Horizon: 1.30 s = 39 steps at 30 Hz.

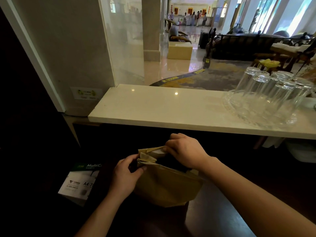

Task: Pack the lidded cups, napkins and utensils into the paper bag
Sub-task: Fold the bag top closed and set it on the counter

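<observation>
the bag (164, 187), brown paper, stands upright on a dark lower surface just below the white counter (153, 108). its mouth is partly open and dark inside; contents cannot be made out beyond a sliver of white at the far rim. the left hand (125, 175) pinches the folded left corner of the bag's mouth between thumb and fingers. the right hand (185, 149) is closed on the far rim of the mouth, fingers curled over the paper edge. the hands are set apart across the opening. left of the bag, touching or just beside it, lies a ream (80, 180) of a4 paper. on the counter's right end, upturned glasses (273, 86) stand on a clear tray (242, 115), well apart from the bag.
</observation>
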Tool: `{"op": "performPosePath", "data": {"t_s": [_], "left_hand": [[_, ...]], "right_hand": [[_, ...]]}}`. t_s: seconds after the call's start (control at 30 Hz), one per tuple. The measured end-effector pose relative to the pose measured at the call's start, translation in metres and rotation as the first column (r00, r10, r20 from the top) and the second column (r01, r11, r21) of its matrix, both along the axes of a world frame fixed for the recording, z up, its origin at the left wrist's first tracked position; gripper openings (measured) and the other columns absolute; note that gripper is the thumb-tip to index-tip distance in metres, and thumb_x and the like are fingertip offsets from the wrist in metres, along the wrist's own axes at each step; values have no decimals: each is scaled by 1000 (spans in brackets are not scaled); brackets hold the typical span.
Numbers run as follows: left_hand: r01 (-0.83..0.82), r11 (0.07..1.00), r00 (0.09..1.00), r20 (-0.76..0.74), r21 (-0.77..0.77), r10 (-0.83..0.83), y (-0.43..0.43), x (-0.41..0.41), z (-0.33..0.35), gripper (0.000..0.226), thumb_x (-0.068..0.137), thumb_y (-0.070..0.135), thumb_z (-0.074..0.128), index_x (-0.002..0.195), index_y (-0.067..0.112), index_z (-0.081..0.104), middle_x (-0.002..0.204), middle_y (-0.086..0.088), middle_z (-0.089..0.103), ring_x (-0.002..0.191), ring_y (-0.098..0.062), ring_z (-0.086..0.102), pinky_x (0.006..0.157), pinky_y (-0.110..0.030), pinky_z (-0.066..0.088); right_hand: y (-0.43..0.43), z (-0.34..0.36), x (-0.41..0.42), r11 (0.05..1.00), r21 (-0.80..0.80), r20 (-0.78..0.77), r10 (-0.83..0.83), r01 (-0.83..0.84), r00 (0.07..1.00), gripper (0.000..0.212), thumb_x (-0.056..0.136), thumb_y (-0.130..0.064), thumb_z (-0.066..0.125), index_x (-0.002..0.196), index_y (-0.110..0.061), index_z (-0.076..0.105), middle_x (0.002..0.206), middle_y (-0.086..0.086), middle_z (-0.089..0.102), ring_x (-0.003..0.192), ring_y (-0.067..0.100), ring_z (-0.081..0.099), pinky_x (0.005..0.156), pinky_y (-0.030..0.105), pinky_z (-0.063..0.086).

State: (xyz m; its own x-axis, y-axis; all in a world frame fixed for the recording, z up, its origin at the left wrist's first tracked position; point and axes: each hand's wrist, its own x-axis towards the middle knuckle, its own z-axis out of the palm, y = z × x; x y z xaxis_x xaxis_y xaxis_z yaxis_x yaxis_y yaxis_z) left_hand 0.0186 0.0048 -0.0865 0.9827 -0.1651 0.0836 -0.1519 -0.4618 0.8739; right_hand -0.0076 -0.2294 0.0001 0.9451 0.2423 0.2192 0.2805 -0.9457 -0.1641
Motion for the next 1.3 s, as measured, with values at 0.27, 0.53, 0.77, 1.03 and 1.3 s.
{"op": "performPosePath", "data": {"t_s": [0.27,0.53,0.77,1.03,1.3], "left_hand": [[2,1000,1000,5,13,-2,-1,2,4,47,80,25,81,123,30,65,122,-4,62,114,-20,55,93,-39,50],[6,1000,1000,2,18,-6,2,-2,7,43,78,25,82,117,31,67,115,-3,66,110,-21,60,93,-47,52],[-23,999,1000,22,34,22,-1,-1,9,41,79,26,81,118,28,68,113,-4,66,108,-22,61,91,-46,52],[-55,998,998,27,16,54,-1,1,3,37,80,19,81,115,17,70,107,-7,68,102,-25,63,87,-47,54],[-8,1000,1000,8,-2,8,-4,-4,10,30,83,12,77,112,15,69,102,-7,70,99,-27,64,86,-52,55]], "right_hand": [[18,8,14,999,-39,-4,1,-1,1000,40,87,-41,63,124,-28,56,109,-3,60,104,21,57,74,38,55],[57,12,32,989,-56,53,142,-139,988,32,95,-47,49,95,-22,68,91,-3,61,91,20,59,60,36,51],[37,24,18,998,30,33,45,-46,998,42,83,-61,59,106,-26,66,98,-6,62,96,16,57,69,36,53],[-46,-25,-94,624,745,103,-454,233,885,33,78,-53,65,104,-34,68,93,-10,68,90,6,66,79,31,56],[-36,-112,-108,373,837,-278,-340,400,898,86,64,-69,76,140,-50,39,138,-18,52,128,4,49,103,36,46]]}}
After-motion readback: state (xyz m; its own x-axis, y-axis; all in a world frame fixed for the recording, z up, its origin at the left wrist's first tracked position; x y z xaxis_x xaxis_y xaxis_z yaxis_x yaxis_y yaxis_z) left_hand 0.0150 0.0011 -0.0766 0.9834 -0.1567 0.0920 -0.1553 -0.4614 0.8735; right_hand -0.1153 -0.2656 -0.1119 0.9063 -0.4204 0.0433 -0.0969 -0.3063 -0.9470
